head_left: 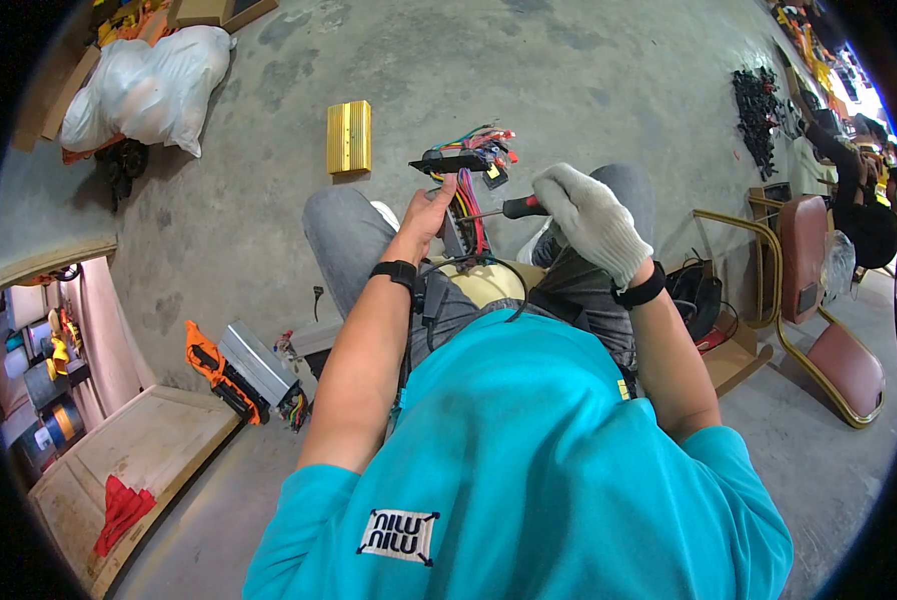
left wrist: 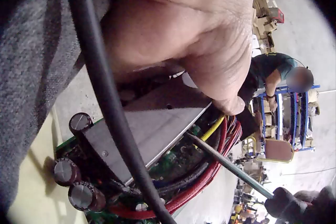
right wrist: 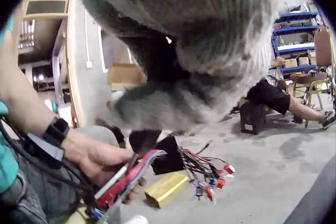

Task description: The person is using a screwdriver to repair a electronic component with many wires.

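Observation:
My bare left hand (head_left: 425,222) grips a circuit board fitted with a grey metal plate (left wrist: 144,121), above my lap. Round capacitors (left wrist: 85,196) stand along the board's edge in the left wrist view. Red, yellow and black wires (left wrist: 212,170) run from it to a black end panel (head_left: 450,164) and a bundle of coloured connectors (head_left: 493,148). In its knitted white glove, my right hand (head_left: 590,220) holds a screwdriver (head_left: 524,207) by the handle. The screwdriver's shaft (left wrist: 236,171) points into the board, its tip close beside the plate's edge and the wires.
On the floor ahead lies a gold ribbed metal case (head_left: 349,137). A silver unit (head_left: 256,362) with orange ends lies to the left, near a wooden board (head_left: 158,430). Chairs (head_left: 801,260) stand at the right; white plastic bags (head_left: 153,85) sit at the back left.

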The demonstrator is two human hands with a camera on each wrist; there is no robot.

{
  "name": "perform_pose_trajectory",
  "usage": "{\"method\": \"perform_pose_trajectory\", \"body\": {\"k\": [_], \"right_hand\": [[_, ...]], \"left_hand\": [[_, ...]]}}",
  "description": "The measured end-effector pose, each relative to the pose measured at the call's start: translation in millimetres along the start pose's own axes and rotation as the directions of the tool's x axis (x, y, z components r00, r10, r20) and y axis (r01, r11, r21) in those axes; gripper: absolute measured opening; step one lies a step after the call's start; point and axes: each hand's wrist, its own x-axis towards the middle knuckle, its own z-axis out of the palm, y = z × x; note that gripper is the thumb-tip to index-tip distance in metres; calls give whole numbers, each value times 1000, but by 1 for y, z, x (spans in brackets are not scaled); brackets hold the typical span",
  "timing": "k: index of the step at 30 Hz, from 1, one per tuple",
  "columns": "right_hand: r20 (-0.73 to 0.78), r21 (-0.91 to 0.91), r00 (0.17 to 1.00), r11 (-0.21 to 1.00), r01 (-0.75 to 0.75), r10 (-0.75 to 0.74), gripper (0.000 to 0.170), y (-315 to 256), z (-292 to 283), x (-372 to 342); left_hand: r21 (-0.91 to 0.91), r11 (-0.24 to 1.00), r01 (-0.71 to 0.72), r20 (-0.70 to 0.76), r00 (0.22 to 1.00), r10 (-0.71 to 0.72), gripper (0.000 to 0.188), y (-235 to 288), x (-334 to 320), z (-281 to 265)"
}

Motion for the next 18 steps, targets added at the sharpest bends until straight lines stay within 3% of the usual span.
{"method": "perform_pose_trajectory", "body": {"k": [1,2,3,4,6,7,9,10,12,13,15,16,18], "right_hand": [[0,1,1000,1000,-1,1,26,6,1,1],[-23,11,972,973,232,-232,25,15,3,2],[-49,13,891,892,452,-451,24,14,4,2],[-49,12,892,893,451,-450,24,12,5,-1],[-118,99,962,961,259,-247,21,1,11,-7],[-117,99,962,961,259,-247,21,-3,10,-6],[-59,61,995,996,-71,75,24,-7,4,-2],[-60,62,995,996,-71,75,24,-1,3,-1],[-52,-25,942,943,331,-332,28,10,2,1],[-51,-25,942,944,330,-331,28,9,2,-1],[2,177,957,942,284,-289,26,3,0,-6],[3,177,957,942,284,-290,26,2,3,-6],[-125,-24,962,970,241,-242,24,1,9,-4]], "left_hand": [[1,1000,1,0,1000,-1,143,2,-2,-1],[-4,1000,15,31,999,-15,144,3,-4,-3],[-8,1000,28,63,998,-28,145,3,-4,-3],[-8,1000,28,65,998,-28,145,2,-4,-2],[-12,1000,10,25,1000,-9,145,1,-2,0],[-12,1000,10,24,1000,-10,145,1,-2,-1],[-11,1000,21,40,999,-21,145,2,-3,-1],[-10,1000,21,40,999,-20,145,3,-4,0],[-1,1000,8,-4,1000,-8,145,1,-4,0],[-2,1000,9,-4,1000,-9,145,-1,-2,0],[-12,1000,27,26,999,-27,144,0,0,-1],[-13,1000,27,25,999,-27,144,2,-3,-1],[-20,1000,22,19,1000,-22,144,5,-7,0]]}}
